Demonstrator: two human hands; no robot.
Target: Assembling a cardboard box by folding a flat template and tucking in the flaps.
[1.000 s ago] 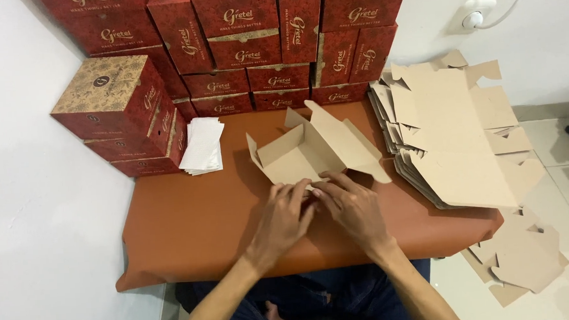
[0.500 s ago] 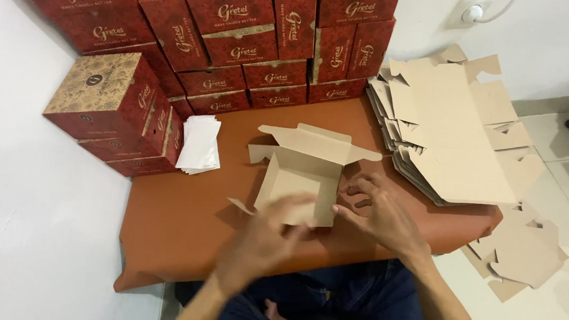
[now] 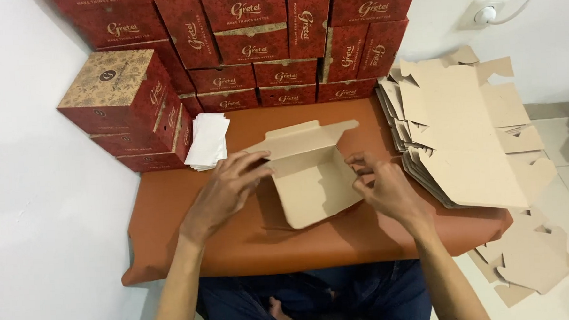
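Two hands: both at a half-folded cardboard box in the middle of the orange-brown tabletop.
Left hand: fingers pinched on the box's left wall and flap.
Right hand: fingertips closed on the right wall.
Right side: stack of flat cardboard blanks, overhanging the edge; loose blanks on the floor.
Left side: white paper slips beside a red carton.
Far edge: finished red boxes stacked against the wall.
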